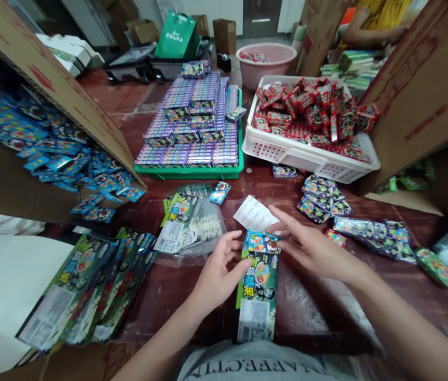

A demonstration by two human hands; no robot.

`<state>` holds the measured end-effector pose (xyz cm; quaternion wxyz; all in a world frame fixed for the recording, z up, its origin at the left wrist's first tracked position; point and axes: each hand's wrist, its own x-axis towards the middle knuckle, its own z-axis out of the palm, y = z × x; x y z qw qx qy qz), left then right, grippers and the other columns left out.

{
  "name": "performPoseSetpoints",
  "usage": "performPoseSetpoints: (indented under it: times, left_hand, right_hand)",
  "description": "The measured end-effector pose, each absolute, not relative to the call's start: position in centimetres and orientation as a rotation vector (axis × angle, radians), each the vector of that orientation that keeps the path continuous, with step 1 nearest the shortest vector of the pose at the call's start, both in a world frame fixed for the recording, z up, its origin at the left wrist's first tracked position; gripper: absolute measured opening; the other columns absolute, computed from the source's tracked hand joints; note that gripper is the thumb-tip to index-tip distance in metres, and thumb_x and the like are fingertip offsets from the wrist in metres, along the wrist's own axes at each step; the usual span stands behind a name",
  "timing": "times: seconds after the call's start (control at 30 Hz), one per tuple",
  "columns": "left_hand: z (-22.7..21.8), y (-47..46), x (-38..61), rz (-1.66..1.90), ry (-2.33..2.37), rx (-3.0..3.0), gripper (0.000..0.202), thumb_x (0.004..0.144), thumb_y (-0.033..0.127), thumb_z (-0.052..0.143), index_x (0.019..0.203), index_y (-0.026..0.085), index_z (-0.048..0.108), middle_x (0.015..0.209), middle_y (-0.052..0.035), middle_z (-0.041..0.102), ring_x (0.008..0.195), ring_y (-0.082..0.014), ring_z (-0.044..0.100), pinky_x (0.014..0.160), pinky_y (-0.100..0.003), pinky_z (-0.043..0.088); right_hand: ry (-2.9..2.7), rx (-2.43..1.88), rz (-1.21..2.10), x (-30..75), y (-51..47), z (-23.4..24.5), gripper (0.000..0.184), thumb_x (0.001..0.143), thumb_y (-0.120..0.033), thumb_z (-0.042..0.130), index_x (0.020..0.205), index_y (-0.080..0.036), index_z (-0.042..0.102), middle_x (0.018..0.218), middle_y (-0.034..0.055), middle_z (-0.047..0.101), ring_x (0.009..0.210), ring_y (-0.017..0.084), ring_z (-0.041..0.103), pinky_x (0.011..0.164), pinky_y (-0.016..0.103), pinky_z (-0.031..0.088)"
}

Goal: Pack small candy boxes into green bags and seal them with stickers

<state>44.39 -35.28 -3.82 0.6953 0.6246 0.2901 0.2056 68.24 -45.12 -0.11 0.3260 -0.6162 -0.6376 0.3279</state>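
A dark green candy pouch [258, 288] with a printed label lies in front of me. Blue candy packets [261, 242] show at its top end. My left hand [224, 264] is at the pouch's left edge, its thumb on the front and its loosely curled fingers apart. On the other side, my right hand [307, 243] has its fingers stretched out, with the thumb side close to the blue packets. Whether it presses on them I cannot tell. A white printed paper [254, 214] lies just beyond, partly behind the right fingers.
Purple candy boxes fill a green tray [192, 173]. Red packets fill a white basket [311, 159]. More pouches [76, 291] lie left, with a clear bag [203, 227] nearer. Dark packets [322, 198] lie right. Cardboard boxes [61, 95] flank the table. Another person's arm [370, 37] shows behind.
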Motion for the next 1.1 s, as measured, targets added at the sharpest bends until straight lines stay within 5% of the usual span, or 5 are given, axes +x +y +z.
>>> performPoseSetpoints:
  times: [0.37, 0.67, 0.77, 0.97, 1.1]
  left_hand:
    - [-6.0, -34.2, 43.3, 0.486, 0.738, 1.349, 0.056, 0.092, 0.028, 0.066, 0.14, 0.031, 0.037, 0.115, -0.0043, 0.064, 0.099, -0.018, 0.065, 0.091, -0.034, 0.052]
    - [-5.7, -33.8, 42.5, 0.411, 0.718, 1.433, 0.018, 0.089, 0.034, 0.071, 0.099, 0.021, 0.062, 0.09, 0.0005, 0.064, 0.082, -0.0137, 0.059, 0.075, -0.024, 0.048]
    - [-5.1, -33.7, 42.2, 0.42, 0.681, 1.47, 0.015, 0.089, 0.032, 0.071, 0.098, 0.021, 0.064, 0.097, -0.001, 0.065, 0.087, -0.0146, 0.06, 0.079, -0.026, 0.048]
    - [-5.2, -34.5, 41.3, 0.55, 0.632, 1.435, 0.009, 0.094, 0.029, 0.065, 0.093, 0.02, 0.064, 0.129, -0.0086, 0.064, 0.117, -0.023, 0.061, 0.101, -0.037, 0.046]
    - [-6.0, -34.9, 41.0, 0.618, 0.696, 1.352, 0.007, 0.093, 0.026, 0.067, 0.096, 0.02, 0.063, 0.116, -0.0077, 0.072, 0.112, -0.0219, 0.065, 0.101, -0.038, 0.048]
  right_hand:
    - [-1.63, -1.611, 0.547, 64.5, -46.5, -3.7, 0.066, 0.099, -0.024, 0.055, 0.157, -0.036, 0.027, 0.15, 0.0068, 0.051, 0.138, 0.027, 0.046, 0.113, 0.051, 0.042]
    - [-0.976, -1.41, 0.721, 59.5, -48.0, -7.9, 0.074, 0.099, -0.028, 0.057, 0.16, -0.032, 0.015, 0.124, 0.0072, 0.067, 0.129, 0.023, 0.054, 0.114, 0.052, 0.04]
    - [-0.908, -1.42, 0.642, 58.9, -47.7, -7.9, 0.079, 0.096, -0.029, 0.062, 0.16, -0.033, 0.016, 0.134, 0.01, 0.061, 0.126, 0.025, 0.057, 0.111, 0.052, 0.044]
    - [-1.067, -1.413, 0.664, 59.1, -47.6, -7.6, 0.058, 0.096, -0.028, 0.062, 0.151, -0.036, 0.042, 0.117, 0.005, 0.069, 0.114, 0.023, 0.063, 0.108, 0.049, 0.047]
    - [-1.099, -1.418, 0.639, 59.0, -47.5, -7.3, 0.071, 0.097, -0.027, 0.061, 0.158, -0.038, 0.026, 0.135, 0.0073, 0.061, 0.121, 0.023, 0.06, 0.107, 0.049, 0.047]
